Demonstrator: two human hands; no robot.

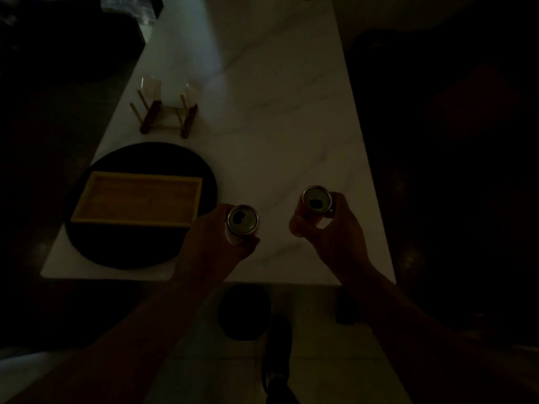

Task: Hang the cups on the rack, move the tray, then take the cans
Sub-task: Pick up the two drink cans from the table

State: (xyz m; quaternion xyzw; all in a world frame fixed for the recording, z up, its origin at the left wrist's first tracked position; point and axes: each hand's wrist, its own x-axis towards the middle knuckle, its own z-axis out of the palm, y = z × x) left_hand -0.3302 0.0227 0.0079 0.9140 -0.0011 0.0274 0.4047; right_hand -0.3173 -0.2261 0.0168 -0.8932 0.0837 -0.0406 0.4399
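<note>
The scene is very dim. My left hand (214,239) grips an opened can (243,219) near the front of the white marble table (277,112). My right hand (329,228) grips a second opened can (317,200), orange-sided, a little to the right. Both cans are upright with their tops facing me. A wooden tray (137,199) lies on a round black mat (140,249) at the front left. Behind it stands a wooden peg rack (167,118) with two clear cups (151,86) (191,88) upside down on its far pegs.
The table's front edge runs just below my hands. A dark round stool or bin (243,312) sits on the floor under that edge, and my shoe (277,360) shows beside it. Dark furniture flanks the table on both sides.
</note>
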